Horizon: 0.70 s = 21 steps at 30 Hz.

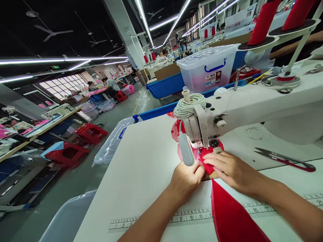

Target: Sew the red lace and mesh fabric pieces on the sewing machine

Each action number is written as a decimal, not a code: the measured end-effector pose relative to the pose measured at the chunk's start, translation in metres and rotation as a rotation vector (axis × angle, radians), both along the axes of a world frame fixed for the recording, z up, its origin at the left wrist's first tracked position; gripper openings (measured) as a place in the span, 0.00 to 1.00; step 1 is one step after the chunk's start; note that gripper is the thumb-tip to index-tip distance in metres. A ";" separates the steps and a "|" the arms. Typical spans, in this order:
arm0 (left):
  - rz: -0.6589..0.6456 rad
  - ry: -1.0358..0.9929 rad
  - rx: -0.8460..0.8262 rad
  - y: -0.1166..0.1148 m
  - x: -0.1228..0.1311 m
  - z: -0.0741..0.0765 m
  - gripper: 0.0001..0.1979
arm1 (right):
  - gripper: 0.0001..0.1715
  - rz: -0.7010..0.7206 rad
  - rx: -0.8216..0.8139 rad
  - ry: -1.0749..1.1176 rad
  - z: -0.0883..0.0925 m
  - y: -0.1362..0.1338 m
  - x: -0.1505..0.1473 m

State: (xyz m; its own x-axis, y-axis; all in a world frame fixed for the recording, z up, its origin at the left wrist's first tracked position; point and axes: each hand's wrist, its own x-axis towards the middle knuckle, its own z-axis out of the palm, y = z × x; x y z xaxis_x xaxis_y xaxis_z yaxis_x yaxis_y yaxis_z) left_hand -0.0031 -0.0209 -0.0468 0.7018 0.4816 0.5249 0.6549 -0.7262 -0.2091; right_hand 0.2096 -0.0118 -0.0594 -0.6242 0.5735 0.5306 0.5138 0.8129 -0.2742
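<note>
Red fabric (209,164), lacy at its upper part, lies under the needle area of a white sewing machine (198,127). A plain red strip (233,215) of it hangs down toward me over the table's printed ruler. My left hand (188,179) is closed at the fabric's left edge, thumb and curled fingers pinching it just below a grey machine lamp (186,149). Flat on the fabric's right side rests my right hand (230,169), with its fingers stretched toward the needle. The machine head partly hides the stitching spot.
Black-bladed thread snips (285,159) lie right of my right hand. Two red thread cones (263,23) stand above the machine. Behind it is a lidded clear plastic box (208,67). Red stools (67,153) and another clear bin (113,141) stand left of the white table (136,168).
</note>
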 end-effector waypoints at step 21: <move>0.014 -0.530 -0.826 0.019 0.010 0.004 0.05 | 0.17 -0.256 -0.349 0.185 -0.002 0.008 -0.015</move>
State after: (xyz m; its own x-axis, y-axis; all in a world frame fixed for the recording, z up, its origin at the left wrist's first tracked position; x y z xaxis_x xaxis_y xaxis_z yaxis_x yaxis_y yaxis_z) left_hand 0.0070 -0.0020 -0.0433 0.4639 0.8454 0.2648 0.5271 -0.5036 0.6845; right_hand 0.1950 -0.0038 -0.0615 -0.3522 0.8607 0.3677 0.6023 0.5091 -0.6149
